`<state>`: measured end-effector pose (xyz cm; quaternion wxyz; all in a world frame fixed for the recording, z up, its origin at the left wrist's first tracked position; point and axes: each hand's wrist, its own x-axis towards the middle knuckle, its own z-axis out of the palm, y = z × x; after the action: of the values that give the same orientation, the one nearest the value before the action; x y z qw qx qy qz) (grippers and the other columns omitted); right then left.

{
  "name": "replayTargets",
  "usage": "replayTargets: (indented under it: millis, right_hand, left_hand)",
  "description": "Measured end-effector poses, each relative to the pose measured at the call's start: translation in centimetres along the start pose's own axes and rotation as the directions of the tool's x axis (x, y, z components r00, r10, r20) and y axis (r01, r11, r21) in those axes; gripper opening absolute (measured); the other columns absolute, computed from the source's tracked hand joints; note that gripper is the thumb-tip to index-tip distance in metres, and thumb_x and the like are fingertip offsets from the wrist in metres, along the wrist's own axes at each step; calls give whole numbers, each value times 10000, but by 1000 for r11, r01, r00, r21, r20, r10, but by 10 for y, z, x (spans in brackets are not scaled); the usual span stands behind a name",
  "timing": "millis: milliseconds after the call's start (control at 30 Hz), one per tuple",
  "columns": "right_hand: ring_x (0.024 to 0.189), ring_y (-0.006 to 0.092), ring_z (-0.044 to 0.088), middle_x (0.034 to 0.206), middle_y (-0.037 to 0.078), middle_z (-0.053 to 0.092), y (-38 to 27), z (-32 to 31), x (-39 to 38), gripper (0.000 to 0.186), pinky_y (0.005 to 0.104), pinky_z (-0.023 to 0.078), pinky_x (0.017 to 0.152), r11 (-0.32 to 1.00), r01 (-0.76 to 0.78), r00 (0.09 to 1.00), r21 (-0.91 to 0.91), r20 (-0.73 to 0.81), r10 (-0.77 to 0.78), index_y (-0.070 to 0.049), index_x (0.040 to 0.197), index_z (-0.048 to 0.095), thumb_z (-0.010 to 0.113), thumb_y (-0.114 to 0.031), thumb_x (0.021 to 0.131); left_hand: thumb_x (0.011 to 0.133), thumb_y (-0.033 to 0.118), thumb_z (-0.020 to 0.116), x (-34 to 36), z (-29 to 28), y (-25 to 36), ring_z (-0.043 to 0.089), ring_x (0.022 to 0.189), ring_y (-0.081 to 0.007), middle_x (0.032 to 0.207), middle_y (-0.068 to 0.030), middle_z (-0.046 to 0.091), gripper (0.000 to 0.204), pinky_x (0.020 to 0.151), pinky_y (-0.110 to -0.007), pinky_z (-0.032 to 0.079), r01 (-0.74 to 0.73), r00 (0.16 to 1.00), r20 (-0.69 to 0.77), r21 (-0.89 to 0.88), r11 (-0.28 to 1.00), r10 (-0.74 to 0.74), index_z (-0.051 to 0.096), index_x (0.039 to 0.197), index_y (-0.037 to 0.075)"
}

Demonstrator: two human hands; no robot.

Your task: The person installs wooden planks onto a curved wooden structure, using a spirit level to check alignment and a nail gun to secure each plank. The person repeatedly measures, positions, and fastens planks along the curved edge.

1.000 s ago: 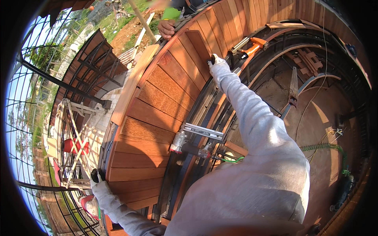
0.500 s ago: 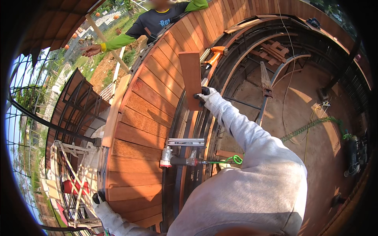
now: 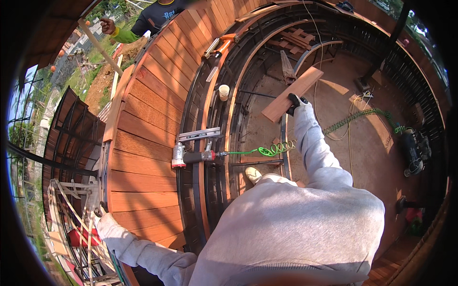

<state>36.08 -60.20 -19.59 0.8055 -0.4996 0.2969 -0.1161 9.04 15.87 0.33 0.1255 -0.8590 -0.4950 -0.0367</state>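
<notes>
In my right hand (image 3: 296,104), in a dark glove, is a short reddish wooden board (image 3: 307,85), held out over the inner floor and tilted up to the right. My left hand (image 3: 100,209), also gloved, grips the outer edge (image 3: 103,188) of the curved plank counter at the lower left; its fingers are partly hidden. Between my arms a silver and red nail gun (image 3: 179,155) lies across the counter's inner edge and the dark metal frame. A green coiled air hose (image 3: 276,148) runs from its handle.
An orange tool (image 3: 226,43) and a white cup (image 3: 223,92) rest on the curved frame. A handsaw (image 3: 287,69) lies beyond my board, near stacked wood offcuts (image 3: 296,40). At right stands a compressor (image 3: 412,148). Another person (image 3: 162,16) is outside the counter, far left.
My right hand has swung the board from above the counter's inner edge rightward over the floor, turning it from upright to slanted. My left hand still grips the outer edge. The view has shifted.
</notes>
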Motion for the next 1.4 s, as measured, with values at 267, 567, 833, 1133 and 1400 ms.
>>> replayTargets:
  millis: [267, 567, 833, 1133, 1400]
  right_hand:
    - [629, 239, 665, 796, 102, 697, 57, -138, 12, 220, 374, 555, 586, 978, -154, 963, -142, -242, 117, -6, 904, 704, 783, -190, 814]
    - [635, 269, 667, 811, 139, 697, 141, -338, -118, 374, 402, 549, 555, 925, -235, 853, -300, -519, 48, 15, 1003, 708, 733, -330, 859]
    - [887, 367, 709, 1000, 187, 701, 171, -470, -216, 350, 477, 590, 770, 730, -512, 817, -452, -519, 252, -20, 1175, 659, 630, -286, 949]
    - [1157, 343, 664, 1203, 165, 716, 119, -426, -253, 459, 449, 530, 940, -197, -394, 889, -898, -427, 167, -119, 1194, 727, 587, -503, 984]
    - [1257, 381, 596, 1317, 230, 642, 83, -417, -331, 499, 455, 482, 1052, -30, -421, 887, -907, -418, 198, -36, 1264, 677, 560, -419, 966]
  left_hand:
    - [1041, 332, 484, -67, -40, 16, 656, 944, -400, 969, -210, 706, 379, 813, -482, 500, -457, 840, -377, -103, 884, 390, 702, 1080, 24]
    - [1000, 500, 515, -46, -38, 20, 622, 892, -385, 993, -238, 697, 549, 797, -448, 461, -250, 967, -153, -702, 667, 202, 692, 1044, -18]
    - [1024, 260, 410, -71, -50, 11, 653, 953, -408, 1030, -261, 690, 381, 801, -471, 503, -483, 849, -290, -90, 871, 441, 672, 1004, -15]
    - [997, 217, 401, -119, -97, 21, 662, 1076, -392, 1117, -250, 698, 371, 866, -445, 514, -68, 998, -33, -671, 738, 62, 682, 1070, -15]
    - [1014, 286, 431, -69, -43, 1, 597, 863, -390, 978, -244, 667, 394, 783, -431, 468, -359, 927, -315, -578, 732, 206, 659, 1021, -34]
